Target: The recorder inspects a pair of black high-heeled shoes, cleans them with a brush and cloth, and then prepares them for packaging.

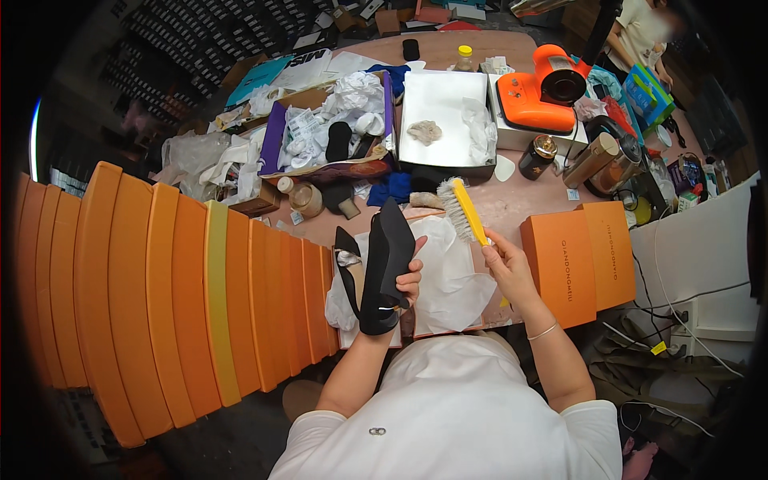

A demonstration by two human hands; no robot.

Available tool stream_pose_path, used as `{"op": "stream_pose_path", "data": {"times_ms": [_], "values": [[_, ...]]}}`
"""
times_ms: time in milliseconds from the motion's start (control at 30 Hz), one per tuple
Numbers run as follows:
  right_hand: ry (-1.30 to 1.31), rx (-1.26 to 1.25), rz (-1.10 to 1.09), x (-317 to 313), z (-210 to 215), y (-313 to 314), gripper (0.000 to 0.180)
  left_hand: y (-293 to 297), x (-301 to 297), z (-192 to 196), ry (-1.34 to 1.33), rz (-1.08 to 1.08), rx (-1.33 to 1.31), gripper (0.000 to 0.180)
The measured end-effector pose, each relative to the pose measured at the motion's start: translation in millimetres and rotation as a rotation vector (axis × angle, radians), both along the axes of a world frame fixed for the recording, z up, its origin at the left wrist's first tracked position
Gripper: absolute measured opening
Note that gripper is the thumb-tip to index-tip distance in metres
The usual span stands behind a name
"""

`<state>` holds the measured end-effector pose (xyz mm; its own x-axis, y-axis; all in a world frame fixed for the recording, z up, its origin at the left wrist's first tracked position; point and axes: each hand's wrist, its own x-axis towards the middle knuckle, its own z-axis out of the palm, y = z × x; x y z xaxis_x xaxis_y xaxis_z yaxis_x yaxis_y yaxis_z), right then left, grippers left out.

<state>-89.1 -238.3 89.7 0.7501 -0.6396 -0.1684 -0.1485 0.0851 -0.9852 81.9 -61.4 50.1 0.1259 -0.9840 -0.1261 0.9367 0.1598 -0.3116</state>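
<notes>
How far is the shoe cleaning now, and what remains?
Done: an orange box sits closed on the table. In hand: the left hand holds a black high-heeled shoe upright, and the right hand holds a yellow brush apart from it. Left: brushing; the second black shoe waits on white paper.

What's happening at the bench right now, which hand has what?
A person at a cluttered table holds a black high-heeled shoe upright in the left hand, sole facing the camera. The right hand grips a yellow-handled brush, its bristles just off the shoe, not touching it. White wrapping paper lies underneath. A row of orange boxes stands at the left, and another orange box sits at the right.
</notes>
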Motion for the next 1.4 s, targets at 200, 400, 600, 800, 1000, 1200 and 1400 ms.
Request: {"op": "stream_pose_path", "data": {"times_ms": [200, 400, 600, 800, 1000, 1200, 1400], "values": [[0.039, 0.165, -0.144, -22.6, -33.7, 8.4, 0.038, 7.9, -12.8, -10.7, -0.126, 0.001, -0.422, 0.073], [0.270, -0.092, -0.174, -50.2, -103.4, -15.7, 0.044, 16.2, -16.7, 16.0, -0.509, -0.115, -0.230, 0.074], [0.208, -0.211, 0.185, -21.1, -46.8, 1.1, 0.087, 12.2, -29.0, 19.9, -1.083, -0.232, 0.657, 0.047], [-0.056, 0.043, 0.371, 18.0, -3.3, 68.0, 0.089, 12.3, -51.2, -2.1, -1.353, 0.162, 0.795, 0.053], [0.047, -0.195, 0.485, 28.8, 5.7, 80.9, 0.089, 15.6, -32.1, 46.4, -1.873, 0.490, 0.928, 0.101], [0.009, -0.348, 0.519, 31.2, 18.8, 96.5, 0.095, 14.4, -16.5, 44.4, -1.585, 0.598, 0.936, 0.081], [0.030, -0.422, 0.527, 28.9, 20.3, 99.3, 0.100, 19.8, -9.9, 43.8, -1.460, 0.532, 0.801, 0.075]]}}
